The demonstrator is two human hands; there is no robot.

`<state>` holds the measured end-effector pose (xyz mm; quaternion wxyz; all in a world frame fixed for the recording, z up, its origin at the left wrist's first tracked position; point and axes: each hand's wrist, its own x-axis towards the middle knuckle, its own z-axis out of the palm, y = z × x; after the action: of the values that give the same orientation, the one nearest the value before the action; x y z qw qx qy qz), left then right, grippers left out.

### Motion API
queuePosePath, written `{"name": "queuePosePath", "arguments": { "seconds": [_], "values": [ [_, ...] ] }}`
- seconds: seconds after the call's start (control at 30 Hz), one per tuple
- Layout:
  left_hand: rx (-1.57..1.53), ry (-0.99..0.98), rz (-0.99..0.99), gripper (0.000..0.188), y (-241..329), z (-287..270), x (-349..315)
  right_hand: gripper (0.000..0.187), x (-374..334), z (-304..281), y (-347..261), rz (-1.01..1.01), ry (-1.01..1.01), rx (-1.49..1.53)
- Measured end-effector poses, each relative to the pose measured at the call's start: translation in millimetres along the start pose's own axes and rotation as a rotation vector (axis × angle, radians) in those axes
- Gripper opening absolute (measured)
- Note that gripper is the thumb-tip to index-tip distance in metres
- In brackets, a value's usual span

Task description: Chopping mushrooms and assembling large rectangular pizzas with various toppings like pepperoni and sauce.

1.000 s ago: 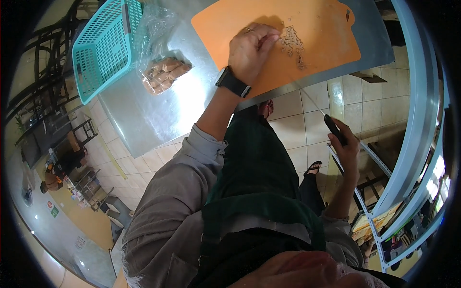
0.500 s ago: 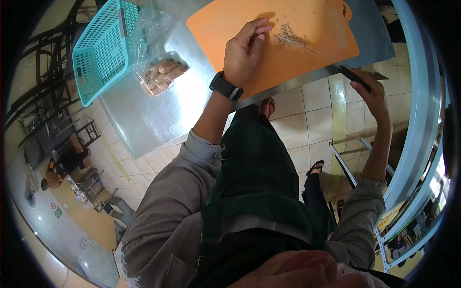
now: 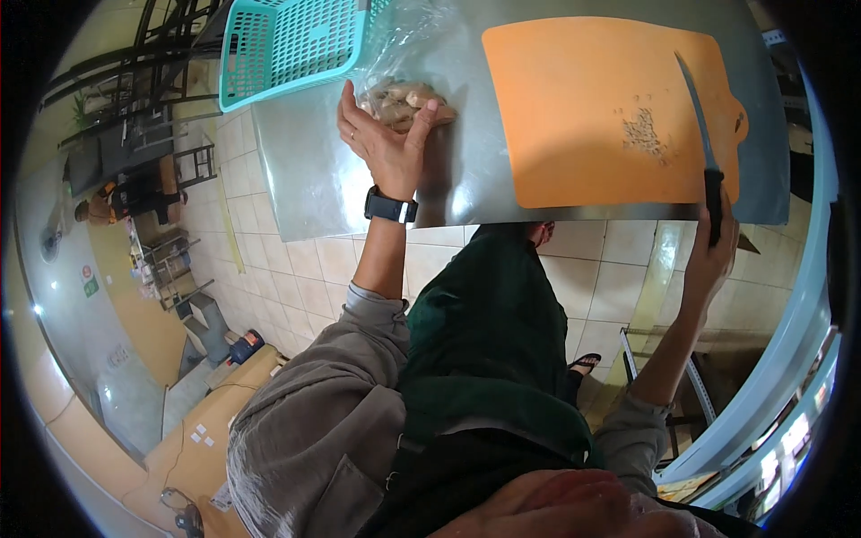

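My left hand (image 3: 387,148) is at the near side of a clear plastic bag (image 3: 405,36) with brown, lumpy food pieces (image 3: 414,93) in it. Its thumb and fingers are spread to either side of the pieces; whether they touch them I cannot tell. My right hand (image 3: 711,255) is closed round the black handle of a knife (image 3: 698,112). The long blade points away from me over the right part of an orange cutting board (image 3: 574,81). Small chopped bits (image 3: 644,134) lie scattered on the board, left of the blade.
A turquoise plastic basket (image 3: 291,82) stands at the far left of the metal table (image 3: 309,184), beside the bag. Light blue shelving (image 3: 780,359) rises close by my right arm. Farther left, a person (image 3: 134,202) is near dark furniture.
My left hand has left the cutting board and moved left to the bag of food pieces. The knife has swung from pointing left across the bits to pointing away. The view has shifted left.
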<state>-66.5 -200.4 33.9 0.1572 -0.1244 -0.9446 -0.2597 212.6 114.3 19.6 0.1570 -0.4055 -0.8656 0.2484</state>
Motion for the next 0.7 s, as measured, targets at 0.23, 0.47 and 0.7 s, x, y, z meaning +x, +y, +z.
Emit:
{"name": "queuePosePath", "arguments": {
  "seconds": [0.23,0.47,0.7],
  "values": [
    [-0.458,-0.143,-0.038,0.107,-32.1,11.3,2.7,0.037,37.4,31.0,-42.9,-0.244,0.185,-0.394],
    [-0.481,-0.328,0.092,0.085,-44.1,6.8,8.1,0.030,68.4,107.6,-163.6,-0.540,-0.089,0.543],
    [-0.440,-0.322,0.133,0.077,-43.1,1.8,9.6,0.026,116.7,167.2,-251.7,-0.436,-0.959,0.844]
  ]
}}
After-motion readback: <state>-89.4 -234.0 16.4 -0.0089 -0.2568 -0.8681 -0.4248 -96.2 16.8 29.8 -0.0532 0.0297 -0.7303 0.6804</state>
